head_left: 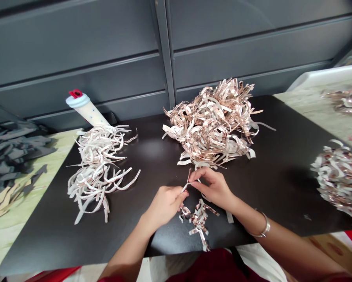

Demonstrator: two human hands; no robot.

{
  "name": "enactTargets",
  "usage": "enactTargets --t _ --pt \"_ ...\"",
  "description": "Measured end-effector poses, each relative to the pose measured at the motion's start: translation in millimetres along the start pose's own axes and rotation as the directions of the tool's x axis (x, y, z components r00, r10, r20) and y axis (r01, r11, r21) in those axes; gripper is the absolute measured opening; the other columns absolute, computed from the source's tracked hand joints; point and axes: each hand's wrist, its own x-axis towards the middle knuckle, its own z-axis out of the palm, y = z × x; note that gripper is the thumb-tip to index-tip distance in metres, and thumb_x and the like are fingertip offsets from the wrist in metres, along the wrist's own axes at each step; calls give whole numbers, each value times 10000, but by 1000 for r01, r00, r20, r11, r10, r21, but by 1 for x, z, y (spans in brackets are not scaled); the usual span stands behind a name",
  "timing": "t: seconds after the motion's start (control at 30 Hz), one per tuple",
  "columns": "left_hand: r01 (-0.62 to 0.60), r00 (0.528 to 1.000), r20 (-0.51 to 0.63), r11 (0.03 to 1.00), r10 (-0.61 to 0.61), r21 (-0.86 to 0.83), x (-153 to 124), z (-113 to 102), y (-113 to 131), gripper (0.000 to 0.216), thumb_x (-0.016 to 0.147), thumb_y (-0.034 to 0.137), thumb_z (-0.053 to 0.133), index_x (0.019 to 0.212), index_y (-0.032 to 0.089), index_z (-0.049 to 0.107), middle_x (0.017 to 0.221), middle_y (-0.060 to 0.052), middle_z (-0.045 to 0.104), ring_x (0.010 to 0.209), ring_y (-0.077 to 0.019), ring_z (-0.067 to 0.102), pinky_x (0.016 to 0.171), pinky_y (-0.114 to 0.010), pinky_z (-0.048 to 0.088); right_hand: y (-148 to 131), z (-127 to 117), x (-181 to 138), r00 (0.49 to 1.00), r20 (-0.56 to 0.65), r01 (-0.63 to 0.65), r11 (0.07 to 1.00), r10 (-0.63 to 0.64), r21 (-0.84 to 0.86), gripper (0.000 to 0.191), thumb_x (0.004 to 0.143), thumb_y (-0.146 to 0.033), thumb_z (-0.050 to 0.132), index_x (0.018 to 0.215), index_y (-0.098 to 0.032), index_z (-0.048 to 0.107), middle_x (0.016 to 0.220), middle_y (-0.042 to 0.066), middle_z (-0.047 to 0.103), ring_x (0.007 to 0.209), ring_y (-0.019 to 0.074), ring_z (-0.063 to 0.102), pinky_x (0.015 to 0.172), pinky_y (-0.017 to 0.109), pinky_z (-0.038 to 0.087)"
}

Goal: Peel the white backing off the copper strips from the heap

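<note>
My left hand [167, 201] is closed, pinching a thin strip [186, 185] that is whitish on one side. Just to its right, the fingertips of my right hand [213, 187] pinch the strip's upper end, so both hands meet at it. Part of the strip is hidden by the fingers. Below the hands, a small heap of short, curled rose-gold and white pieces [199, 217] lies on the black tabletop [152, 164]. Right behind my right hand rises a large tangled pile of shiny rose-gold strips [213, 125].
To the left lies a pile of mostly white strips [98, 172], with a white tumbler [89, 111] with a red-topped lid behind it. Dark scraps [14, 150] spread at the far left. At the right edge sits a heap of short curled pieces [340, 178]. A grey panel wall [105, 43] closes off the back.
</note>
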Motion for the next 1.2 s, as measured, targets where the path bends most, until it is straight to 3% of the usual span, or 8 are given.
enactTargets --t 0.13,0.23,0.43,0.6,0.7,0.83,0.97,1.2 --pt "-44 999 -21 971 50 236 3 -3 -2 247 899 228 429 739 180 612 665 -12 649 605 -138 598 593 -228 398 0 -1 0 999 42 -15 1000 16 -25 104 824 -174 606 911 -206 560 855 30 693 810 163 682 741 289 543" --pt "19 999 -50 977 -8 212 4 -1 0 163 859 180 468 940 184 609 731 -12 655 634 -147 593 607 -238 397 -1 2 -1 997 75 42 996 -36 -82 151 822 -169 601 965 -208 573 909 40 703 862 170 693 743 275 555" --pt "115 993 7 972 -116 -204 5 3 -2 229 863 272 506 1050 162 579 649 1 663 565 -130 575 545 -221 390 -2 7 -2 994 90 76 994 -70 -74 179 831 -174 597 1004 -218 589 977 41 699 914 170 691 793 275 569" --pt "120 989 0 790 -150 -601 8 8 -10 245 803 257 610 1012 132 575 815 -60 693 748 -162 662 696 -253 478 -4 7 -3 983 136 139 987 -127 -82 267 865 -158 541 1124 -224 547 1042 41 685 960 153 679 860 271 563" --pt "129 989 31 731 -147 -670 8 6 -10 222 792 271 640 956 131 585 781 -49 676 745 -161 666 694 -251 480 -5 1 -2 962 186 234 957 -202 -172 259 905 -127 439 1126 -211 544 1126 67 657 1010 152 661 872 274 551" --pt "138 989 54 730 -137 -670 7 0 -11 276 774 334 668 944 136 578 734 -29 653 740 -169 678 686 -254 482 -9 -12 2 948 237 261 947 -213 -190 327 904 -83 391 1199 -206 457 1101 74 679 997 147 665 851 282 546" --pt "108 992 1 865 -123 -490 6 -2 -8 247 847 369 575 955 147 563 665 -7 658 635 -142 666 642 -247 494 -12 -15 4 935 283 261 956 -216 -133 427 891 -71 412 1288 -214 343 1020 48 713 972 141 669 868 301 532" --pt "62 983 -151 968 -101 -245 7 -1 0 236 921 316 436 913 161 614 553 21 673 515 -108 627 568 -197 488 -7 -4 -2 943 179 314 926 -280 -209 307 886 -115 478 1180 -204 498 1138 90 652 1058 169 633 912 311 524"
